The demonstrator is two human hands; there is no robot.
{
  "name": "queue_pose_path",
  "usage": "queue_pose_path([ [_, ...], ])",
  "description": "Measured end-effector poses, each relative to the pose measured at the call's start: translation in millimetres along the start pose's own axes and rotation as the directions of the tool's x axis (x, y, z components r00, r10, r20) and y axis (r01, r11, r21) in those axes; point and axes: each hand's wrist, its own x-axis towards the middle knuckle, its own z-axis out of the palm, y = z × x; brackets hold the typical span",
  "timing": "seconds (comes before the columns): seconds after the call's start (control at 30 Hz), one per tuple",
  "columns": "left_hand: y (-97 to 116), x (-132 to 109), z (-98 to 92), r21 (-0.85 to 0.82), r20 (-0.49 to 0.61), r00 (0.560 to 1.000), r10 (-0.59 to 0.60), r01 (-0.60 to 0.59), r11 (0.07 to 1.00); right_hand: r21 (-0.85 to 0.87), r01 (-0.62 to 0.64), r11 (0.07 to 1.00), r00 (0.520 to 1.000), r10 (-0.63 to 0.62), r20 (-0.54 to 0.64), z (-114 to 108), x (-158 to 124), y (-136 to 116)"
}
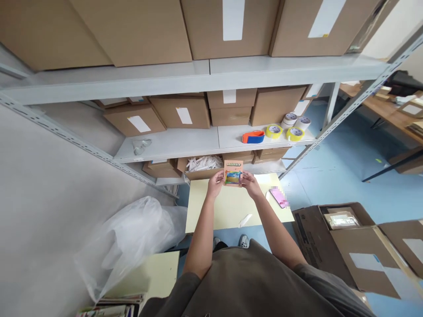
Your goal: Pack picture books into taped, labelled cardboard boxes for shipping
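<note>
A small orange-covered book (233, 174) with a landscape picture on its front is held up over the pale yellow table (228, 211). My left hand (216, 183) grips its left edge, and my right hand (251, 184) grips its right edge. Both hands are closed on it, though the fingers behind the book are hidden. To the right of my right hand lies a phone (279, 197) with a pink, blurred screen. Near the table's front edge rests a small white strip-like item (245, 220), whose kind I cannot make out.
Behind the table stands a grey metal shelf (185, 141) with cardboard boxes (180, 115), tape rolls (295, 133) and an orange-and-blue strap (253, 137). An open box (203, 165) holds white pieces. Clear plastic (139, 233) lies left; an open carton (310, 237) stands right.
</note>
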Motion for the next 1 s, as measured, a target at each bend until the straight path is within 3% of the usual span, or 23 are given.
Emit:
queue_pose_path([
  [0.17,-16,-2,-12.1,-0.044,-0.030,0.998,-0.056,0.055,0.998,-0.003,-0.053,0.999,0.998,0.053,0.026,3,8,11],
  [0.33,-45,-6,-51.1,-0.072,-0.060,0.985,-0.162,0.157,0.985,-0.062,-0.141,0.988,0.990,0.142,0.011,20,22,47],
  [0.43,-76,-6,-86.8,-0.078,-0.131,0.965,-0.228,0.219,0.973,-0.099,-0.237,0.966,0.971,0.238,-0.005,41,36,92],
  [0.53,-116,-3,-124.5,-0.050,-0.195,0.941,-0.277,0.273,0.961,-0.115,-0.299,0.947,0.954,0.296,-0.042,62,54,152],
  [0.67,-173,9,-162.2,0.142,-0.280,0.900,-0.334,0.383,0.913,-0.225,-0.359,0.906,0.928,0.319,-0.193,81,77,236],
  [0.77,-211,15,-176.4,0.281,-0.270,0.894,-0.358,0.428,0.859,-0.452,-0.425,0.784,0.898,0.300,-0.324,86,88,284],
  [0.87,-237,12,-181.6,0.407,-0.229,0.902,-0.365,0.430,0.806,-0.569,-0.466,0.677,0.878,0.273,-0.393,84,87,313],
  [1.0,-253,-4,-180.3,0.594,-0.086,0.943,-0.320,0.307,0.743,-0.622,-0.441,0.647,0.896,0.278,-0.345,83,77,331],
])
